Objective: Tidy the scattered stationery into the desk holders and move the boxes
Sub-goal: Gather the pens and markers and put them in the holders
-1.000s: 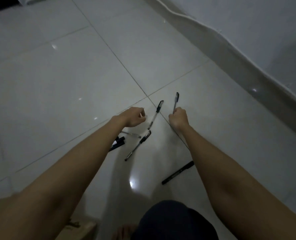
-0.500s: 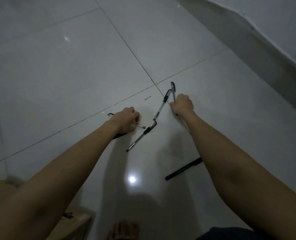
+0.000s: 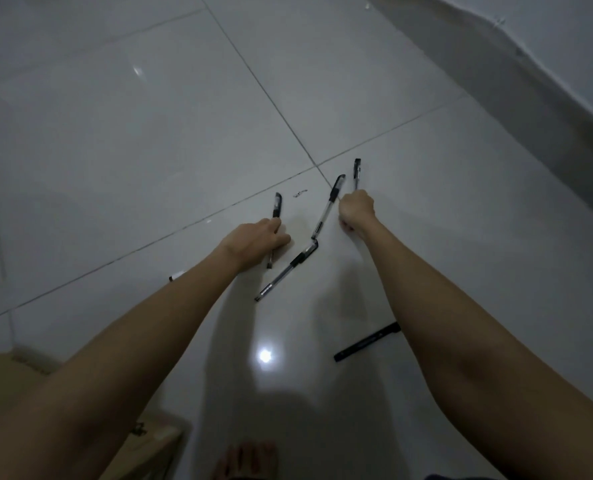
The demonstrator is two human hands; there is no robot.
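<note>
Several black-capped pens lie scattered on the white tiled floor (image 3: 149, 133). My left hand (image 3: 253, 240) grips one pen (image 3: 277, 206), its cap pointing away from me. My right hand (image 3: 355, 211) is curled round another pen (image 3: 357, 169) whose cap sticks out past the fist. Between the hands lie two clear-barrelled pens: one (image 3: 328, 206) beside my right hand, one (image 3: 288, 270) nearer me. A black marker (image 3: 368, 342) lies partly under my right forearm. Another pen tip (image 3: 175, 277) shows beside my left forearm.
A wall and its skirting (image 3: 496, 81) run along the right. A cardboard box (image 3: 156, 441) sits at the bottom left under my left arm. My bare foot (image 3: 243, 460) stands at the bottom edge. A small dark scrap (image 3: 300, 193) lies near the tile joint.
My left hand has picked up a pen and turned it upright in its grip. My right hand keeps its pen. The camera has tilted, shifting the view.
</note>
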